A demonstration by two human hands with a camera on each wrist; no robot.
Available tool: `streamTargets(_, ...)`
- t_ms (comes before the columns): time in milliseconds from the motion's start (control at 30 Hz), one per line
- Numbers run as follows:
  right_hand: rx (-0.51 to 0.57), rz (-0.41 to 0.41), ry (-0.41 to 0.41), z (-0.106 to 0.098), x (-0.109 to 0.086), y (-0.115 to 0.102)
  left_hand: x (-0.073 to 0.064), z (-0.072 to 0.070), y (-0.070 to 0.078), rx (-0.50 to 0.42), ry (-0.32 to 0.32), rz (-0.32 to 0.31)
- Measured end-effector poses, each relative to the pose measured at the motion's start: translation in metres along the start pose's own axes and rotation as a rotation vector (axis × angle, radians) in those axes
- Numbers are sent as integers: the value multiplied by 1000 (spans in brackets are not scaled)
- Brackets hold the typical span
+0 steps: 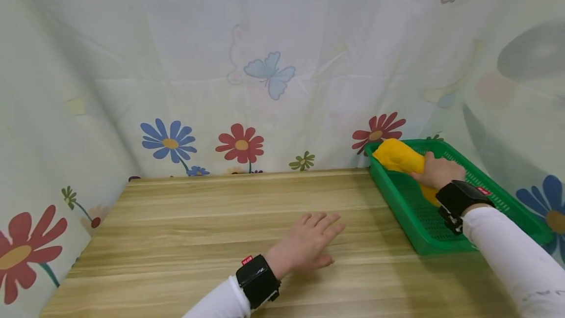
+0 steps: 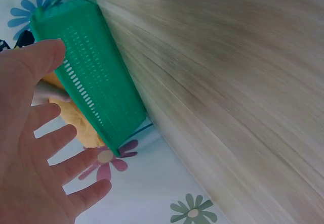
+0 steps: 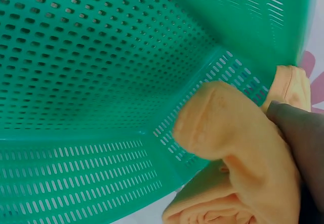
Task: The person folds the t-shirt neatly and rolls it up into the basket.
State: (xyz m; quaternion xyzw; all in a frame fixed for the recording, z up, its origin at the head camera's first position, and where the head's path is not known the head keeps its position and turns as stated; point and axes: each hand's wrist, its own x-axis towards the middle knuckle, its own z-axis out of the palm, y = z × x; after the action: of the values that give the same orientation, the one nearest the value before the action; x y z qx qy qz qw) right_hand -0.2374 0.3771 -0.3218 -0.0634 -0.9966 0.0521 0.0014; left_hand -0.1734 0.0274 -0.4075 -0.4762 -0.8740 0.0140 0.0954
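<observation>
A yellow cloth garment (image 1: 397, 155), bunched and partly rolled, is in my right hand (image 1: 441, 172) over the far end of the green plastic basket (image 1: 396, 208). In the right wrist view the garment (image 3: 260, 158) shows stitched seams and a rolled end, with my thumb (image 3: 298, 133) pressed against it. One part hangs down inside the basket walls. My left hand (image 1: 306, 242) holds nothing; its fingers are spread, palm down, over the table to the left of the basket. The left wrist view shows that palm (image 2: 30, 148) with the fingers apart.
The wooden table (image 1: 198, 229) meets a floral curtain (image 1: 194, 63) at its back and sides. The basket stands at the table's right end, close to the curtain, with slotted raised walls. Black bands (image 1: 258, 281) are strapped round both wrists.
</observation>
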Motion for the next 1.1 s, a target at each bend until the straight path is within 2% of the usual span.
streamTargets(267,-18,47,-51,3,6,10,7,1,5,3,-23,5)
streamTargets(467,-19,37,-76,7,9,13,10,2,11,17,-45,9)
streamTargets(700,-35,32,-76,15,12,6,14,2,16,6,-29,30)
streamTargets(833,-47,34,-92,18,13,2,16,2,20,42,1,50)
streamTargets(967,-55,7,-95,22,13,0,19,2,24,75,32,60)
streamTargets(1100,-54,-31,-97,25,16,-6,21,2,26,66,21,54)
